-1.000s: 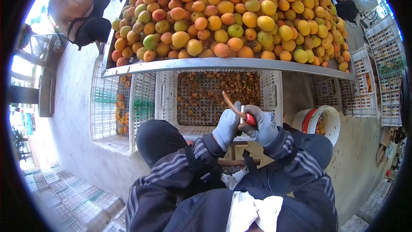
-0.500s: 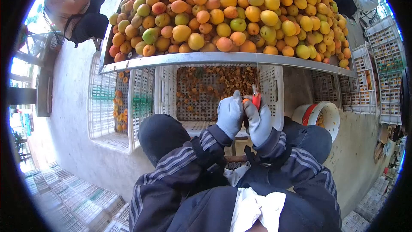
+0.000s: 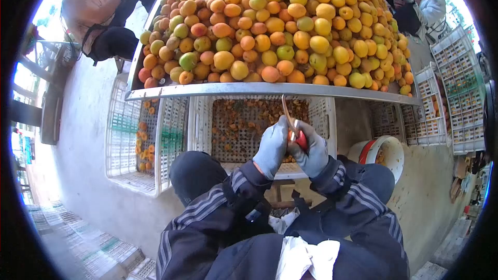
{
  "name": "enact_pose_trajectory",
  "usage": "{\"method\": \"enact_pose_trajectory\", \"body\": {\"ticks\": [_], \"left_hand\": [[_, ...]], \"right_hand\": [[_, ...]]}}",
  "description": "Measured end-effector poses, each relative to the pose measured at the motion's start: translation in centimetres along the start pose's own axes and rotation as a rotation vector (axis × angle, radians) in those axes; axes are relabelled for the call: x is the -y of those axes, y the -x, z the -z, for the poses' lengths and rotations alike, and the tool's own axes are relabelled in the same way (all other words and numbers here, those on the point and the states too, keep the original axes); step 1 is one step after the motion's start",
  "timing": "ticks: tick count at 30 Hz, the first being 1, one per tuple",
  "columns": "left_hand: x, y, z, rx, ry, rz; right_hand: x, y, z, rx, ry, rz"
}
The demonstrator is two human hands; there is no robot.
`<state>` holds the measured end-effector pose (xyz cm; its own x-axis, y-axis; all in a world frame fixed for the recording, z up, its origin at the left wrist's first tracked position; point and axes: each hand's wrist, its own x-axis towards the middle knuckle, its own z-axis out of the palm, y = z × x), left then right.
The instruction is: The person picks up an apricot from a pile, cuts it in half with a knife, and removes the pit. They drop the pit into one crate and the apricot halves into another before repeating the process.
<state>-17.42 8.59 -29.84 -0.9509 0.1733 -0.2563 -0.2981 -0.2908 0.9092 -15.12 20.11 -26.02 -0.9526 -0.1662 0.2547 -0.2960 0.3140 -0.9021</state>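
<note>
Both hands wear pale grey gloves and meet in front of the body, over the near edge of a white crate (image 3: 332, 124). My right hand (image 3: 310, 151) is closed round a red-handled cutting tool (image 3: 301, 140), whose narrow blade points up and away. My left hand (image 3: 272, 146) is closed beside it, fingertips touching near the tool; what it holds, if anything, is hidden. Inside the crate lie many small orange-brown fruit pieces (image 3: 233, 124). Just beyond the hands, a metal-edged table (image 3: 270, 89) bears a large heap of orange, yellow and greenish apricots (image 3: 270, 36).
Another crate (image 3: 116, 140) with orange halves stands at the left. At the right are a white bucket (image 3: 392, 156) with a red band and stacked crates (image 3: 459, 88). One person (image 3: 93, 5) sits at the upper left, another (image 3: 430, 5) at the upper right.
The view has tilted up slightly, so the table sits lower in it. The tool has turned, and its long blade now shows. The hands remain close together.
</note>
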Motion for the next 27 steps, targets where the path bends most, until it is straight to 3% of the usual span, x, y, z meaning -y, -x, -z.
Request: {"method": "enact_pose_trajectory", "body": {"ticks": [1, 3, 5, 7, 8, 9, 11, 12, 15, 17, 19, 21, 23, 24, 27], "left_hand": [[0.6, -0.1, 0.3, -0.003, 0.005, -0.012], [0.9, 0.0, 0.6, -0.117, -0.581, -0.532], [-0.1, 0.6, 0.0, -0.240, -0.571, -0.620], [0.2, 0.4, 0.4, -0.133, -0.334, -0.288], [0.1, 0.3, 0.8, -0.131, -0.364, -0.236], [0.0, 0.0, 0.9, -0.131, -0.366, -0.229], [0.1, -0.2, 0.9, -0.117, -0.585, -0.418], [0.2, -0.1, 1.0, -0.113, -0.588, -0.411], [0.5, -0.4, 0.8, -0.149, -0.356, -0.400], [0.4, -0.4, 0.2, -0.227, 0.302, -0.043], [-0.4, -0.3, 0.5, -0.130, 0.485, -0.004], [-0.6, -0.8, 1.0, -0.096, 0.412, -0.025], [-0.8, -0.7, 0.8, -0.001, 0.905, 0.092], [-0.1, -1.2, 1.7, 0.119, 1.004, 0.108], [-1.1, -1.0, 1.0, 0.128, 1.073, 0.176]], "right_hand": [[0.0, -0.1, -0.1, 0.006, 0.004, 0.012], [-0.7, 0.7, -0.7, -0.024, -0.055, -0.033], [-1.2, 1.7, -1.6, -0.017, -0.183, -0.156], [-0.2, 1.6, -3.0, -0.176, -0.635, -0.430], [-0.4, 1.6, -3.2, -0.190, -0.694, -0.441], [-0.4, 1.4, -3.5, -0.191, -0.697, -0.448], [-0.4, 1.2, -3.6, -0.279, -0.810, -0.554], [-0.6, 1.1, -3.7, -0.264, -0.895, -0.717], [2.4, -0.1, -1.9, -0.208, -0.891, -0.867], [2.4, -0.8, -1.2, -0.154, -0.912, -0.818], [2.3, -1.2, -0.5, -0.049, -1.287, -0.869], [2.0, -1.5, 0.2, 0.008, -1.334, -0.830], [1.7, -1.3, 0.6, 0.103, -1.444, -0.772], [1.6, -1.1, 0.7, 0.063, -1.442, -0.783], [1.4, -0.9, 0.3, 0.113, -1.393, -0.736]]}}
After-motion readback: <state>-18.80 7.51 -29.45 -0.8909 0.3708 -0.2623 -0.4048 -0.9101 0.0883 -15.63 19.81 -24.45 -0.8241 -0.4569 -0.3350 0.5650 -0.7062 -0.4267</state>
